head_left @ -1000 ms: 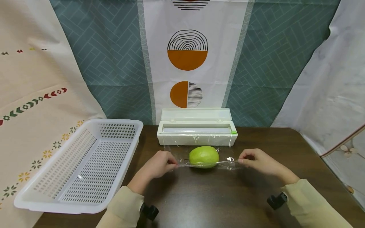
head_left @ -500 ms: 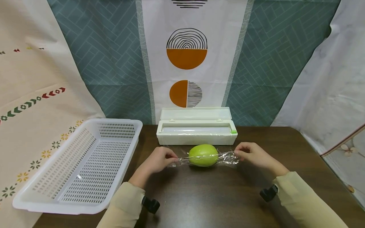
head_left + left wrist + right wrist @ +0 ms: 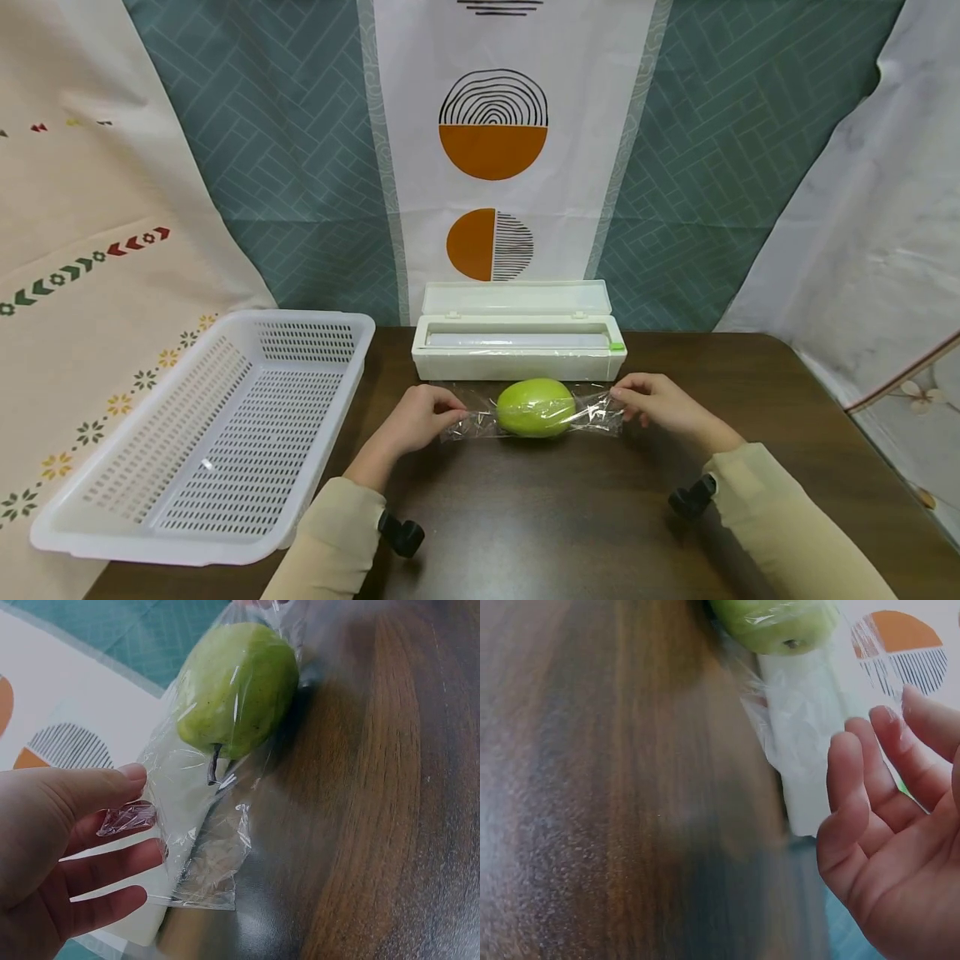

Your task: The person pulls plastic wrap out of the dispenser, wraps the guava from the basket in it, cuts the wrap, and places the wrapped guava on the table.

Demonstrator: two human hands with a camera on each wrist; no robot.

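Observation:
A green pear [image 3: 536, 407] lies on its side in front of the wrap box, its dark stem [image 3: 214, 765] toward my left hand. Clear plastic wrap [image 3: 480, 422] covers the pear and spreads out flat past both ends. My left hand [image 3: 418, 414] pinches the wrap left of the pear; in the left wrist view a crumpled bit shows between thumb and fingers. On the other side, my right hand [image 3: 660, 406] pinches the wrap's right end between thumb and forefinger, its other fingers loosely bent [image 3: 885, 802].
A white wrap box [image 3: 517, 364] with its lid [image 3: 517, 297] raised stands right behind the pear, a roll [image 3: 517, 341] inside. A white perforated basket [image 3: 315, 492] sits at the left. The dark wooden table [image 3: 540, 525] extends toward me. Patterned cloths [image 3: 300, 167] hang behind.
Both hands have moved slightly away from me, the right one also inward. The wrap's near edge, earlier stretched in front of the pear, now lies up over it.

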